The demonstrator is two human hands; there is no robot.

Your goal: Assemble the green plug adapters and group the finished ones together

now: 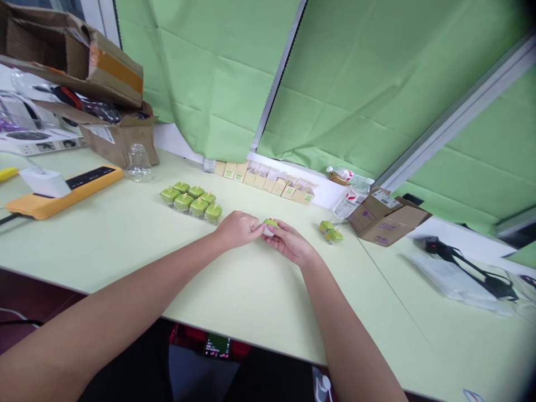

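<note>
Over the middle of the table, my right hand (288, 241) holds a small green-lidded container (270, 225) with a pale lower part and a yellow bit on top. My left hand (239, 230) meets it from the other side, fingers curled in and thumb pressed against it. Part of the container is hidden by the fingers. To the left, several similar green-lidded containers (183, 202) stand in close rows with yellow bits on their lids. A few more such containers (334, 237) sit on the right, beyond my right hand.
Small cardboard boxes (262, 176) line the wall at the back. A clear jar (139, 164) and an orange power strip (90, 183) lie left, below stacked cartons (121, 137). On the right are a carton (383, 218), plastic bottles (350, 177), and black cables on plastic bags (450, 276).
</note>
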